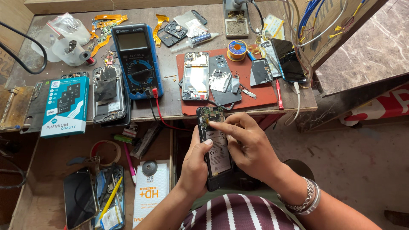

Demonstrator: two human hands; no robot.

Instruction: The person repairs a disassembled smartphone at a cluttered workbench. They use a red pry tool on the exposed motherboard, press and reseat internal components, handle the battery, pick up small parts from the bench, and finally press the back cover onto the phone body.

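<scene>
An opened phone (216, 155) with its back cover off shows a battery and a green circuit board at its top end. My left hand (195, 164) grips it along the left side, thumb resting on the battery. My right hand (247, 142) lies over the phone's right side, index fingertip pressing on the board near the top. Silver bracelets circle my right wrist. The phone hangs just below the front edge of the workbench (170, 111).
On the bench lie a blue multimeter (137, 61) with red and black leads, a red mat (255, 96) with another opened phone (195, 76) and loose parts, a solder spool (237, 48), a blue-white box (65, 106). An open drawer (51, 170) holds phones and tools.
</scene>
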